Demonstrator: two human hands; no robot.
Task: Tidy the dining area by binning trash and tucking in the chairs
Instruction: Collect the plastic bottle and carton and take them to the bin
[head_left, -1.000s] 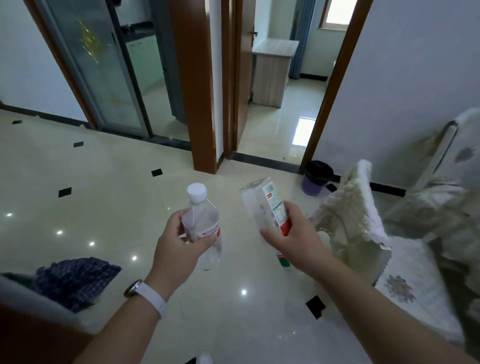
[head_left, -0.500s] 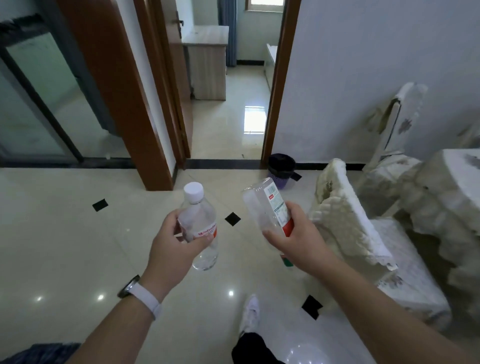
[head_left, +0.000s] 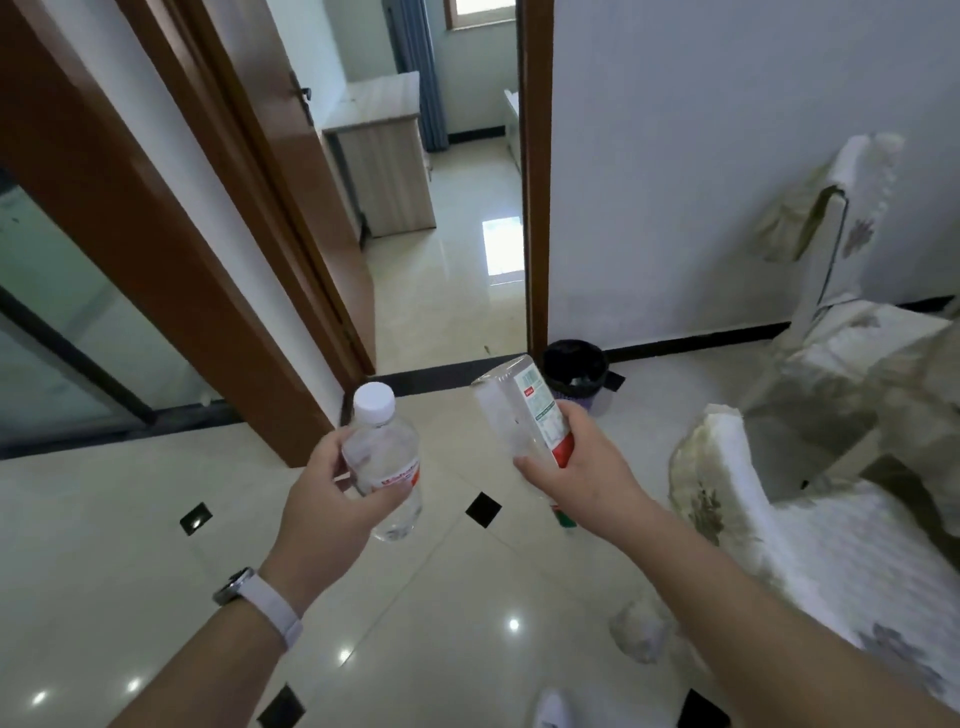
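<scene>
My left hand grips a clear plastic water bottle with a white cap, held upright. My right hand grips a second clear bottle with a red, green and white label, tilted with its base pointing up and away. A small purple bin lined with a black bag stands on the floor against the wall, beside the door frame, just beyond the right-hand bottle. A chair with a white padded cover stands at the right.
An open doorway with brown wooden frames leads to another room with a wooden cabinet. A second covered chair stands by the right wall next to a cloth-covered table. Glossy tiled floor spreads to the left. My shoe shows at the bottom.
The view has swung right and moved closer to the doorway, so the bin is now nearer, right behind the right-hand bottle. Both hands keep holding their bottles.
</scene>
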